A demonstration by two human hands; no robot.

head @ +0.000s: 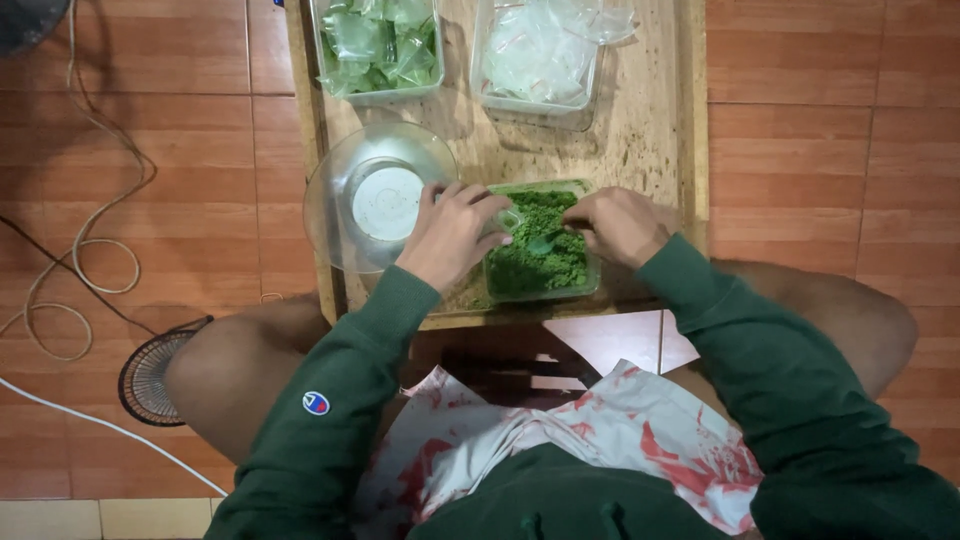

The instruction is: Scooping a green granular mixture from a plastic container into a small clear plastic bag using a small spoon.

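Note:
A clear rectangular tub [590, 283] full of green powder [545, 250] sits at the near edge of a low wooden table [650, 140]. My left hand [452, 232] rests at the tub's left rim and pinches a small clear plastic bag [508, 220] over the powder. My right hand [620, 225] is at the tub's right side and grips a small green spoon [545, 242] whose tip lies in the powder.
An upturned clear bowl [340, 200] stands left of the tub. At the table's far side are a tub of filled green packets [380, 45] and a tub of empty clear bags [540, 50]. Cables [90, 250] and a small fan [150, 375] lie on the tiled floor to the left.

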